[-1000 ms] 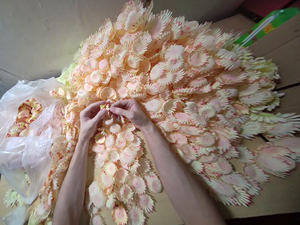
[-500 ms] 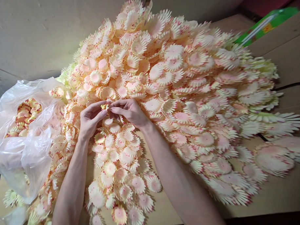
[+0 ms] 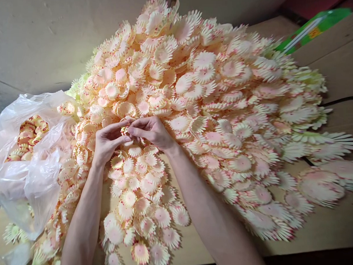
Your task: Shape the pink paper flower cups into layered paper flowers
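A big heap of cream and pink artificial flower heads (image 3: 212,91) covers the wooden table (image 3: 329,230). My left hand (image 3: 106,141) and my right hand (image 3: 152,131) meet at the heap's lower left side. Both pinch one small flower piece (image 3: 125,129) between thumb and fingertips. The piece is mostly hidden by my fingers. Loose flower heads (image 3: 142,193) lie spread below my wrists, between my two forearms.
A clear plastic bag (image 3: 25,162) holding smaller yellow and red flower pieces (image 3: 27,137) lies at the left. A green box (image 3: 313,27) sits at the far right corner. A black cable (image 3: 339,101) runs along the right side. A pale wall stands behind.
My fingers have shifted slightly on the small piece, with the left thumb closing toward the right fingertips. The heap and bag have not moved.
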A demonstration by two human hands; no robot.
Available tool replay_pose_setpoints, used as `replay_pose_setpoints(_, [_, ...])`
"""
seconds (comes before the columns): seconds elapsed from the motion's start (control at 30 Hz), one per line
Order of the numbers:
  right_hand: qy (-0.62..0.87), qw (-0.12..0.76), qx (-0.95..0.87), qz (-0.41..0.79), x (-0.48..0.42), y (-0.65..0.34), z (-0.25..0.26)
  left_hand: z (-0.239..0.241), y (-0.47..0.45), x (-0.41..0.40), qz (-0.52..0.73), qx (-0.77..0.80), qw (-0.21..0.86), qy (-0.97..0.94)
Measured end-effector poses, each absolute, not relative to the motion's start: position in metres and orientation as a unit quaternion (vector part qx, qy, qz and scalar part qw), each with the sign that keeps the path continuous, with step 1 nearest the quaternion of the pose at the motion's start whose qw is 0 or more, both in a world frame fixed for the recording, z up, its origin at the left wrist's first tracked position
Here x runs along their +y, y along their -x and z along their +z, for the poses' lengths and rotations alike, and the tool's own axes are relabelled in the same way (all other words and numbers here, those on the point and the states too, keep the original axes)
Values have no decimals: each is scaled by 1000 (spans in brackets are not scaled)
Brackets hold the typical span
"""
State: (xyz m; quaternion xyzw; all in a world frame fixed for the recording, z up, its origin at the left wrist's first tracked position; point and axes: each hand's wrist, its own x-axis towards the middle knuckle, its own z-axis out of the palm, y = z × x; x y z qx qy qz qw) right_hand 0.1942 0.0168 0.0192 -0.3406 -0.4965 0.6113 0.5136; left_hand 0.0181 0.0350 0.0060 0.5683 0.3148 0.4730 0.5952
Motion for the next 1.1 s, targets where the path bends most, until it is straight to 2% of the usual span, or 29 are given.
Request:
replay_pose_setpoints(0.77, [339, 525, -485, 611, 20, -192, 15, 9, -19, 33, 486, 341, 580, -557])
replay_pose_setpoints(1.1, [354, 500, -509, 605, 22, -192, 8, 1, -18, 36, 503, 367, 574, -533])
